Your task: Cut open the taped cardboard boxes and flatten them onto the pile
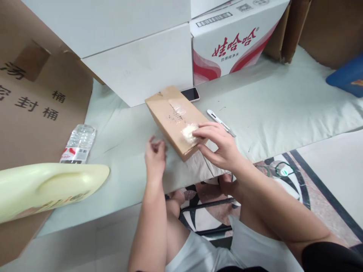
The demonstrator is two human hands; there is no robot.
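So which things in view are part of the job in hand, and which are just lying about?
In the job:
cardboard box, right hand on it, left hand near it
knife, probably

Likely just lying about:
phone
water bottle
yellow bottle
white carton
blue container

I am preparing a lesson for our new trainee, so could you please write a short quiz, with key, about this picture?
1. Multiple choice: which hand is over the small cardboard box? A) left B) right C) both
2. True or false: the utility knife lies on the cloth.
3. Open: what dark-screened thing does the small cardboard box partly hide?

Key:
1. B, the right hand.
2. True.
3. A phone.
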